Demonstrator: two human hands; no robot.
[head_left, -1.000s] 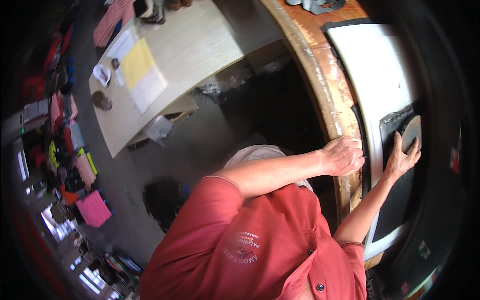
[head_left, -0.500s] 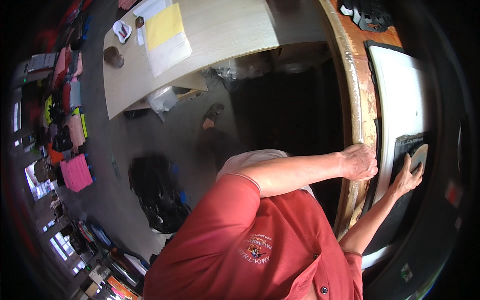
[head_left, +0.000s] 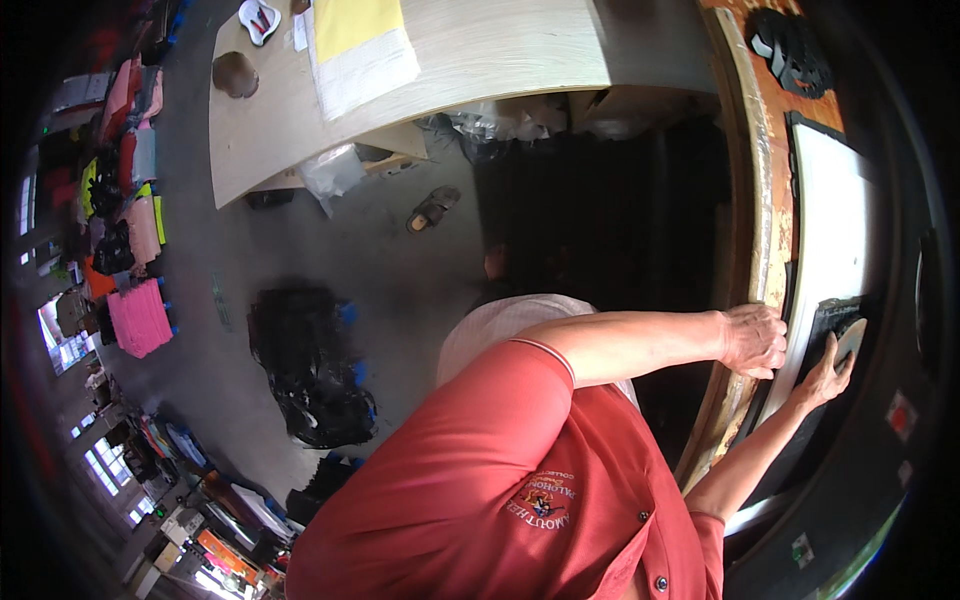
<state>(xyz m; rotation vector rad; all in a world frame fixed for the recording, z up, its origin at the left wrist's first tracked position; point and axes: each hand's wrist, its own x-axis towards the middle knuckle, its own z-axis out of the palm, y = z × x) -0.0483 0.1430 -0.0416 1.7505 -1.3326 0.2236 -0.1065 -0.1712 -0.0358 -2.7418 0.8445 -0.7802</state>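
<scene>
My left hand [head_left: 754, 341] is closed in a fist at the worn wooden edge [head_left: 757, 190] of the bench on the right; whatever its fingers hold is hidden. Just beyond it, my right hand [head_left: 826, 378] grips a rounded tan block [head_left: 850, 339], thumb up along its near side. The block rests against a black panel [head_left: 822, 325]. That panel lies over the lower part of a long white board [head_left: 832, 200] with a dark border.
Black strappy items [head_left: 790, 52] lie on the bench's far end. A pale table [head_left: 500, 50] with papers stands ahead. A loose sandal [head_left: 433, 209] and a dark glossy heap [head_left: 310, 365] are on the floor. Folded coloured fabrics [head_left: 140, 318] are stacked at left.
The view has shifted, so bench and hands sit farther right and lower. Both hands keep their grips. A foot that was at the sandal now shows to its right, apart from it.
</scene>
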